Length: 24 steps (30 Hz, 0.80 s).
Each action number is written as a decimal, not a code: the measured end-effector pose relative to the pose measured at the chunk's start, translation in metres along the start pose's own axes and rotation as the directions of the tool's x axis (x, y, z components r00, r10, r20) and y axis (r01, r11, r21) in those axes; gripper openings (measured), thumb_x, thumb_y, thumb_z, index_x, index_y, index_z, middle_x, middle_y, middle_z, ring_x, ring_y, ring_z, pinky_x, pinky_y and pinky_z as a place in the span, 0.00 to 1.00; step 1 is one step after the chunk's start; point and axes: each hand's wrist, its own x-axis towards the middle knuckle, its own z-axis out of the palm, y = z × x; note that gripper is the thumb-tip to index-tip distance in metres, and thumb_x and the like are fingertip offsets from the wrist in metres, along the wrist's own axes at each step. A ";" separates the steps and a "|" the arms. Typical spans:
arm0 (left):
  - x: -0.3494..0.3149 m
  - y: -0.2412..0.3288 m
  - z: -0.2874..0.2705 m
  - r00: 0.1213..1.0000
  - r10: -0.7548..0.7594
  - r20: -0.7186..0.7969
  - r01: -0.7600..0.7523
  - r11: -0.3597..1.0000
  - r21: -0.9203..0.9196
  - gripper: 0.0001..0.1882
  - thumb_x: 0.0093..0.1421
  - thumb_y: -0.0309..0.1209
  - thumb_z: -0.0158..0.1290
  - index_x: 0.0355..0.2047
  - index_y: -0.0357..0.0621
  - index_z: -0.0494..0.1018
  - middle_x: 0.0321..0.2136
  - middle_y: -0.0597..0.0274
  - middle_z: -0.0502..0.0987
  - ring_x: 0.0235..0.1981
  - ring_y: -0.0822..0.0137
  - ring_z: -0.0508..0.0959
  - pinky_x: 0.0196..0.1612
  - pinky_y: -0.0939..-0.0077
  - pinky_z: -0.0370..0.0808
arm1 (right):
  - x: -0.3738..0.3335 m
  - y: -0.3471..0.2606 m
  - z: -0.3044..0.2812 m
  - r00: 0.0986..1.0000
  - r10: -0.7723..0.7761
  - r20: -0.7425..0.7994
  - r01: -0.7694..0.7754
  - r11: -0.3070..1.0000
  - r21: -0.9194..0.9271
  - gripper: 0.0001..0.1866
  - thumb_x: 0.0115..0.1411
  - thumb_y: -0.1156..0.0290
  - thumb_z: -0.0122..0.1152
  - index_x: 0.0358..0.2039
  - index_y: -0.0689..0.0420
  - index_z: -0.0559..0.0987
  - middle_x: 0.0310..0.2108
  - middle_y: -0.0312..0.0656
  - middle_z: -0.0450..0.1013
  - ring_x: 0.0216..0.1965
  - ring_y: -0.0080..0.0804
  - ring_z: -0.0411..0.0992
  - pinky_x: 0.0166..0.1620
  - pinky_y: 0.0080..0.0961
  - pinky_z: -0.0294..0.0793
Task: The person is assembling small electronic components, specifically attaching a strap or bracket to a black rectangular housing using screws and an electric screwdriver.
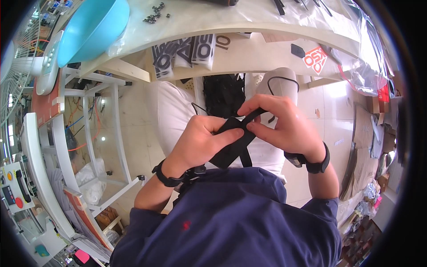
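A flat black fabric piece (227,153) with a strap lies over my lap, held between both hands. My left hand (200,140) is closed on its body, the thumb pressed on top near the upper edge. My right hand (282,122) pinches the black strap (254,116) where it meets that edge, thumb and forefinger close to the left thumb. A thin black cord (284,79) loops over my right knee. Another strap end hangs at the piece's lower right. Between my knees sits a pile of black pieces (223,94), too dark to tell apart.
Ahead stands a table (249,33) bearing a turquoise basin (91,35) and small black parts (155,14). Printed plastic packets (182,55) lie on its lower shelf. At left are a fan (26,66) and a white metal frame (116,129); flattened cardboard (360,153) leans at right.
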 end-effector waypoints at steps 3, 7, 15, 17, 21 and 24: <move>-0.004 0.003 0.001 0.998 0.058 -0.023 -0.057 0.997 0.049 0.10 0.62 0.32 0.60 0.31 0.35 0.82 0.18 0.72 0.76 0.22 0.84 0.68 0.25 0.82 0.66 | -0.001 0.002 0.001 0.999 0.049 0.000 -0.049 0.998 0.027 0.10 0.57 0.79 0.60 0.40 0.64 0.79 0.36 0.46 0.79 0.37 0.37 0.78 0.43 0.29 0.77; -0.004 -0.002 -0.017 0.981 0.188 0.040 -0.192 0.947 0.258 0.16 0.65 0.36 0.55 0.29 0.33 0.78 0.18 0.70 0.72 0.22 0.79 0.67 0.27 0.81 0.65 | -0.002 0.000 -0.002 0.998 0.065 -0.002 -0.065 0.997 0.034 0.08 0.55 0.79 0.59 0.37 0.65 0.78 0.34 0.46 0.79 0.37 0.37 0.78 0.43 0.29 0.76; 0.009 -0.025 -0.038 0.933 0.359 -0.017 -0.344 0.880 -0.328 0.12 0.62 0.31 0.49 0.30 0.33 0.74 0.30 0.53 0.77 0.33 0.63 0.74 0.41 0.69 0.71 | -0.005 -0.009 -0.002 0.992 -0.117 -0.057 0.110 0.988 -0.107 0.07 0.49 0.82 0.60 0.31 0.60 0.78 0.30 0.41 0.77 0.33 0.41 0.75 0.41 0.32 0.72; 0.008 -0.022 -0.035 0.920 0.391 -0.002 -0.358 0.840 -0.407 0.09 0.61 0.28 0.50 0.31 0.33 0.74 0.29 0.53 0.76 0.33 0.63 0.74 0.41 0.69 0.71 | -0.004 -0.016 -0.003 0.967 -0.250 -0.043 0.234 0.945 -0.227 0.11 0.44 0.83 0.61 0.30 0.56 0.78 0.29 0.37 0.76 0.32 0.37 0.73 0.40 0.32 0.70; 0.009 -0.018 -0.035 0.864 0.498 0.074 -0.424 0.799 -0.426 0.07 0.57 0.14 0.52 0.35 0.33 0.75 0.34 0.59 0.76 0.36 0.72 0.76 0.41 0.77 0.72 | -0.004 -0.016 0.005 0.851 -0.521 -0.069 0.455 0.795 -0.401 0.12 0.40 0.82 0.63 0.27 0.56 0.77 0.29 0.35 0.74 0.30 0.36 0.70 0.42 0.35 0.73; -0.004 -0.003 -0.028 0.897 0.428 0.107 -0.369 0.861 -0.351 0.07 0.57 0.13 0.53 0.35 0.34 0.75 0.35 0.59 0.76 0.37 0.72 0.76 0.42 0.78 0.73 | -0.006 -0.016 0.007 0.825 -0.561 -0.069 0.493 0.773 -0.399 0.10 0.41 0.82 0.64 0.26 0.56 0.76 0.30 0.37 0.76 0.29 0.36 0.70 0.43 0.38 0.75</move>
